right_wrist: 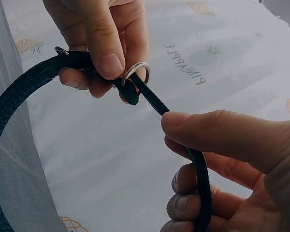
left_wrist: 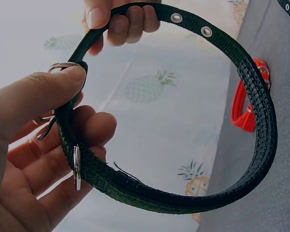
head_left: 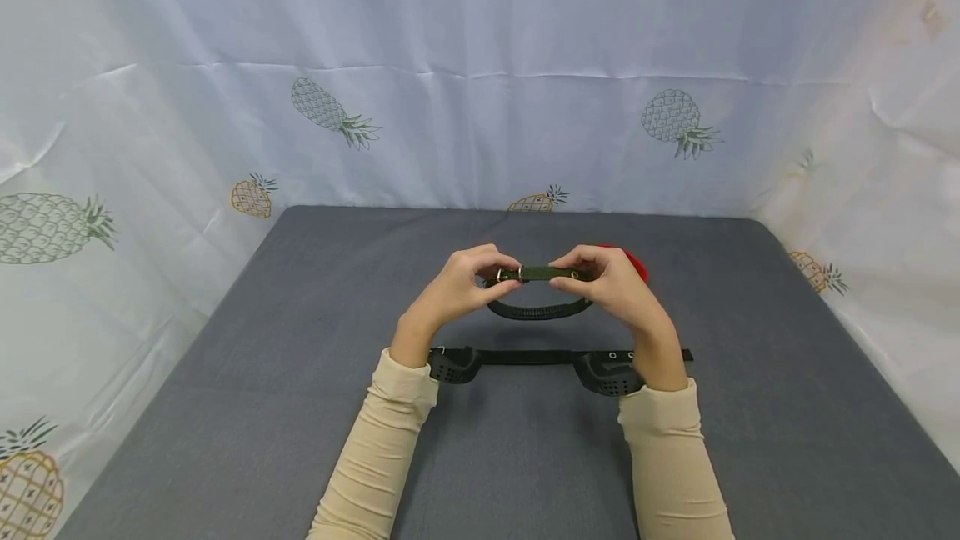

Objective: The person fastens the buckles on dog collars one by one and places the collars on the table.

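Observation:
Both hands hold a dark green collar up above the table, bent into a loop. My left hand pinches it by the metal buckle, thumb on top, with a metal ring just below. The right hand grips the strap's eyelet end between thumb and curled fingers. In the right wrist view the strap runs from the right thumb into the buckle ring at the left fingertips. Two eyelets show beyond the right fingers in the left wrist view.
A black strap with eyelets lies across the grey table, nearer than the hands. Behind the right hand is a red collar, partly hidden. Black perforated casings sit by both wrists. Pineapple-print cloth surrounds the table.

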A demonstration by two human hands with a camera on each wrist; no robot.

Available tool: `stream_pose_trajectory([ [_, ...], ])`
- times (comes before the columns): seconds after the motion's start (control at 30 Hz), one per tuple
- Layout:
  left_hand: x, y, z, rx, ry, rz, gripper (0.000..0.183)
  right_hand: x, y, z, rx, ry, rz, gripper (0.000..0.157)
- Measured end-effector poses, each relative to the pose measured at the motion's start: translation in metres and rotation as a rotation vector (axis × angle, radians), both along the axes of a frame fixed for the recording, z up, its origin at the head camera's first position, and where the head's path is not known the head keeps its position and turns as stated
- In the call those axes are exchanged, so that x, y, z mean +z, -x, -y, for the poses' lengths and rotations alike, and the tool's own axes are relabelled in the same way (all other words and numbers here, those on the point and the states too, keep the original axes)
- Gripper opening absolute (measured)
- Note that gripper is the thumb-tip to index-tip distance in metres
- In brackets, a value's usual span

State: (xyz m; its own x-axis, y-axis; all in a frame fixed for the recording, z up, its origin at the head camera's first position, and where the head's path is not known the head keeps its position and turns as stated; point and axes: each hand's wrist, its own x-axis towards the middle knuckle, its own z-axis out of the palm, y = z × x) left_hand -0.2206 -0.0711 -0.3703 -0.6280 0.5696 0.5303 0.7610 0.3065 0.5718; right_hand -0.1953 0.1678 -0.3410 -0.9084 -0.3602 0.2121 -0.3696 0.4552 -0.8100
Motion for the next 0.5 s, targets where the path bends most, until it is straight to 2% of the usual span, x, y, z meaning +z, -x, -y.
stream_pose_trajectory([
  [0.5,0.0001,-0.0016,-0.0015,-0.008,0.024,0.011,0.021,-0.0031,0.0015,0.0070,0.032,-0.008,0.024,0.018],
])
